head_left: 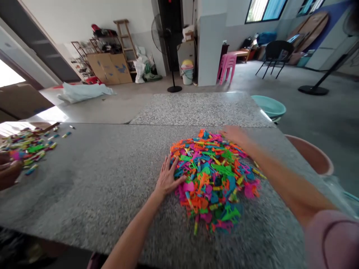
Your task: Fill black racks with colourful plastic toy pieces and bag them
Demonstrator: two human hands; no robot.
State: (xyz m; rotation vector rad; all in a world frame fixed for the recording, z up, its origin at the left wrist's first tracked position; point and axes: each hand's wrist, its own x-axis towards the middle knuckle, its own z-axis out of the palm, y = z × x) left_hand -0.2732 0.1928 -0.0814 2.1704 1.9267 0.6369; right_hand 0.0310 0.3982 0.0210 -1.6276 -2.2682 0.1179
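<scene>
A heap of small, brightly coloured plastic pieces (210, 175) lies spread on the speckled grey stone table (112, 179). Orange, green, pink, blue and yellow bits are mixed in it; their exact kind is too small to make out. My left hand (167, 177) rests at the heap's left edge, fingers stretched out and thumb touching the pieces. At the far right edge of the heap, my right hand (234, 134) is smeared by motion, so its fingers do not show clearly.
Another person's hand (9, 172) is at the far left, beside a second scatter of small coloured pieces (33, 147). A pink basin (311, 153) and a turquoise basin (270, 105) stand past the table's right edge. A black fan (172, 56) stands behind the table.
</scene>
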